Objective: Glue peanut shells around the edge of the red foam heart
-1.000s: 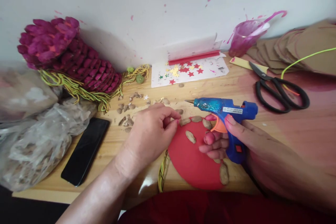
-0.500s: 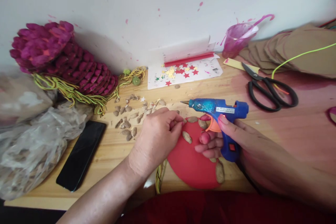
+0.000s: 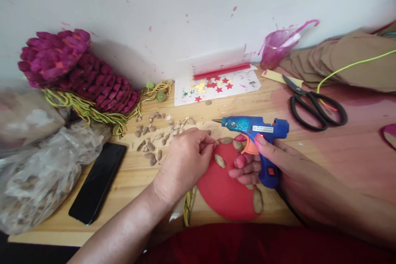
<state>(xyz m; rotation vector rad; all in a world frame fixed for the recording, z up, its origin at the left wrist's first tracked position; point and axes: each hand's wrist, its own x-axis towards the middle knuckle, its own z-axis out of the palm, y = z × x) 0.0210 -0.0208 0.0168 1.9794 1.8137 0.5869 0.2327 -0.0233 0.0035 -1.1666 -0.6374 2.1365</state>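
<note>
My right hand [image 3: 278, 159] is wrapped round the handle of a blue hot glue gun [image 3: 247, 126] with an orange trigger. Its metal nozzle points left, above the table. Below it lies a red disc [image 3: 219, 194] with several peanuts along its rim, such as one peanut [image 3: 258, 201] at the lower right. Another peanut [image 3: 220, 161] rests farther in on the red surface. At the disc's upper left edge my left hand [image 3: 188, 154] is closed in a pinch on a peanut, mostly covered by the fingers.
Loose peanuts [image 3: 150, 147] lie left of my left hand. A phone [image 3: 97, 183] and a plastic bag [image 3: 46, 189] are farther left, with stacked magenta pieces [image 3: 83, 74] behind. Paper with star stickers [image 3: 213, 86], scissors [image 3: 318, 105], a pink cup [image 3: 276, 49] and brown cardboard discs [image 3: 349, 57] stand behind.
Both hands hold nearly the same pose, and the glue gun has barely moved. The view has shifted slightly.
</note>
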